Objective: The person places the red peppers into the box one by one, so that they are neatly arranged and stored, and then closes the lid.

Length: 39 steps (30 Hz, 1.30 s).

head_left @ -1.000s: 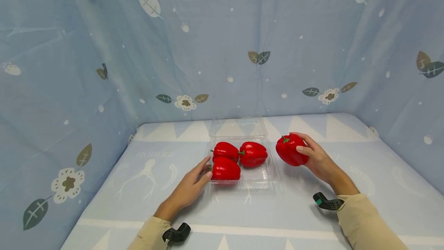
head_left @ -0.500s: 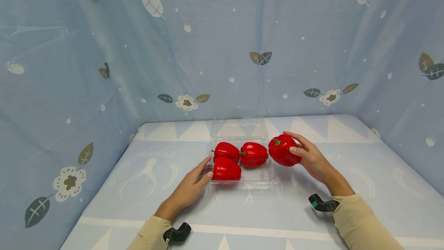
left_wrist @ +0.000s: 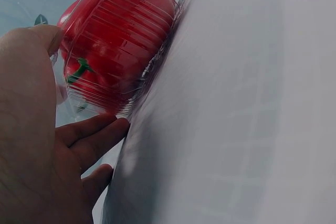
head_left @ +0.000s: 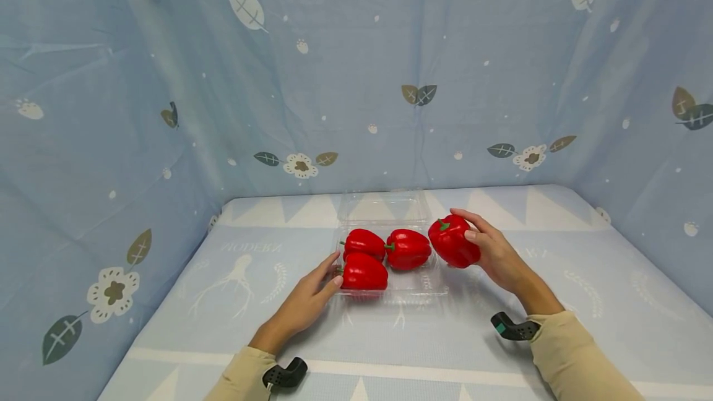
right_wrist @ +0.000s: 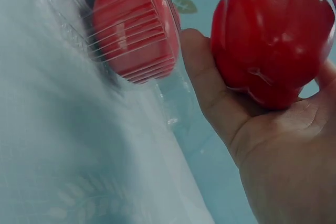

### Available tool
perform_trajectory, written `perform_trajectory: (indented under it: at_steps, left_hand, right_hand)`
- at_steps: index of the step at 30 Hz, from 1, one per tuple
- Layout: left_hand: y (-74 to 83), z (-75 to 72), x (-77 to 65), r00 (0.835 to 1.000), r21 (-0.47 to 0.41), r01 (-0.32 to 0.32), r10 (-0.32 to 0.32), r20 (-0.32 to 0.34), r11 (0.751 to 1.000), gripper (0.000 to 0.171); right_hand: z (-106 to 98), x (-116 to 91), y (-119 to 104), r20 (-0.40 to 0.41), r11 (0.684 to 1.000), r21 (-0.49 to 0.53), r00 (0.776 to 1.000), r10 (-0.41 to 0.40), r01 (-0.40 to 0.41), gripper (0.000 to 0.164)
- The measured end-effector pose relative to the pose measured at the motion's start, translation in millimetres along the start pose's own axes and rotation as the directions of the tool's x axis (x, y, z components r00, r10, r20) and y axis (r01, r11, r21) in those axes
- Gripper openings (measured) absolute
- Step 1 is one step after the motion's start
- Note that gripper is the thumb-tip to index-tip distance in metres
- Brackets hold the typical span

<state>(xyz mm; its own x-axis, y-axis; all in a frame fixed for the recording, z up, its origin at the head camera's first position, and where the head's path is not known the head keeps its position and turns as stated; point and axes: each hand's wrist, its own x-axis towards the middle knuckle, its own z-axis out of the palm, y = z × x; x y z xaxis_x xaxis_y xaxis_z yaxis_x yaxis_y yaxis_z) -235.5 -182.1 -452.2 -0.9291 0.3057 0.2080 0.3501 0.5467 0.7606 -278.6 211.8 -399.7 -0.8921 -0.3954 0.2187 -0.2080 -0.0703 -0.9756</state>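
My right hand [head_left: 496, 257] grips a red bell pepper [head_left: 453, 241] with a green stem, held up at the right side of a clear plastic clamshell container [head_left: 414, 280]. The right wrist view shows the held pepper [right_wrist: 270, 40] lying between thumb and fingers, its underside towards the camera. Inside the container are three red bell peppers: one at back left [head_left: 363, 244], one at right [head_left: 408, 249] and one at front left [head_left: 364, 271]. My left hand [head_left: 305, 299] rests at the container's front left corner, thumb at the rim and fairly straight fingers touching the outer wall [left_wrist: 118, 72].
The container's clear lid [head_left: 384, 208] is folded back flat behind it. A pale printed cloth [head_left: 234, 320] covers the table. Blue patterned curtains [head_left: 356, 67] stand at the back and both sides. A black wrist device [head_left: 286, 373] sits on each arm.
My right hand has carried its pepper left, from apart from the container to its right edge. The left hand and the three peppers inside stay put.
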Motion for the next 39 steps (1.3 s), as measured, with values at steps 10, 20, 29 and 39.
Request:
perform_trajectory:
  at_steps: [10,20,29,39]
  left_hand:
    - [-0.3,0.4,-0.6,1.000,-0.011,0.002,-0.002,0.006,1.000,0.064]
    - [-2.1,0.1,0.8,1.000,-0.011,-0.005,0.005,0.001,1.000,0.063]
    - [-2.8,-0.2,1.8,1.000,-0.015,-0.014,0.014,0.000,1.000,0.063]
    - [-3.8,0.3,1.5,1.000,-0.009,-0.014,0.014,-0.001,1.000,0.063]
  right_hand:
    - [2.3,4.7,-5.6,0.011,1.000,-0.013,1.000,0.016,-0.016,0.058]
    - [8.7,10.0,-12.0,0.021,0.987,-0.152,0.998,0.054,-0.050,0.057]
    - [11.2,15.1,-11.9,0.057,0.976,-0.213,0.997,0.054,-0.041,0.052]
    - [18.2,20.4,-13.1,0.072,0.950,-0.307,0.994,0.080,-0.054,0.057]
